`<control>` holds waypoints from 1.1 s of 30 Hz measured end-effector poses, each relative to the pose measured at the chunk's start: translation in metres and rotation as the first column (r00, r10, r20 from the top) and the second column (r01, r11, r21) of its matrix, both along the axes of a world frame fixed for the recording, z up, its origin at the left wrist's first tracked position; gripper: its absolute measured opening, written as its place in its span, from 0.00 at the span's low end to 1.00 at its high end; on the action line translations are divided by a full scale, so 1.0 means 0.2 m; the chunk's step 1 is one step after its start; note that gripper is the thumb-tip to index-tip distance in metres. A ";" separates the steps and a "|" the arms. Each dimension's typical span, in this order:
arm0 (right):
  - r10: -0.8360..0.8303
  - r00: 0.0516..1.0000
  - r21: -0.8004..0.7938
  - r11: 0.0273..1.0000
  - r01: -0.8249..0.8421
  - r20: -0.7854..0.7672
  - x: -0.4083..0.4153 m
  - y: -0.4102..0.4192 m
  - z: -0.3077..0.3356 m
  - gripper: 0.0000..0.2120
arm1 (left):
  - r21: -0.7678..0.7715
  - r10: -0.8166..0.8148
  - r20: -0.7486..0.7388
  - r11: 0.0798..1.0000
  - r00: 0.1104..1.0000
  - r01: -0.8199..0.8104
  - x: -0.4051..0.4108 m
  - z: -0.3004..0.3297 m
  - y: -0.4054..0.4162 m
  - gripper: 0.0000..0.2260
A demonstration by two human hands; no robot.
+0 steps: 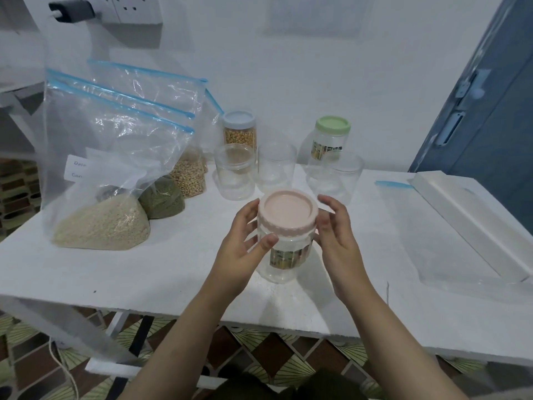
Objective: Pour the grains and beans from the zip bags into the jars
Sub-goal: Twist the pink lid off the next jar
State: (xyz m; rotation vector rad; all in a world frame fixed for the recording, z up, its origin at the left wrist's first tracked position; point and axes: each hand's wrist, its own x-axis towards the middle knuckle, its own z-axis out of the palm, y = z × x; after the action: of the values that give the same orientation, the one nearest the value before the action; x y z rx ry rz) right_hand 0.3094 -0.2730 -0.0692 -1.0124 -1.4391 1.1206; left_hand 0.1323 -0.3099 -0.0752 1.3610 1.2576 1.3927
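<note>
Both hands are on the empty pink-lidded jar [284, 243] at the table's [86, 272] front edge: my left hand [240, 249] grips its body, my right hand [336, 235] cups its far side. If I twist the lid [287, 212] while my left hold is loose, the light jar could spin or tip off.

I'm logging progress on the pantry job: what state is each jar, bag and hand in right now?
Pink-lidded jar: lid on, empty, held by both hands.
Left hand: grips the jar's side.
Right hand: fingers curved at the lid's edge.
Blue-lidded jar: closed, filled with grains.
Green-lidded jar: closed, empty.
Lidless jars: open, empty.
Front zip bag: upright, holding pale grains.
</note>
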 end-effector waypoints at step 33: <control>0.069 0.966 0.061 0.994 -0.087 0.250 0.05 -0.02 0.10 0.33 | 0.019 -0.108 0.063 0.994 0.992 0.107 0.04 0.07 -0.03 0.24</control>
State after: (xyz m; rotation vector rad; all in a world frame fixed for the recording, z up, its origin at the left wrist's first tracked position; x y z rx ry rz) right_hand 0.3199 -0.2774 -0.0499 -1.0817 -1.7193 1.0165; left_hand 0.1407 -0.3153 -0.0617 1.3635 1.1174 1.3640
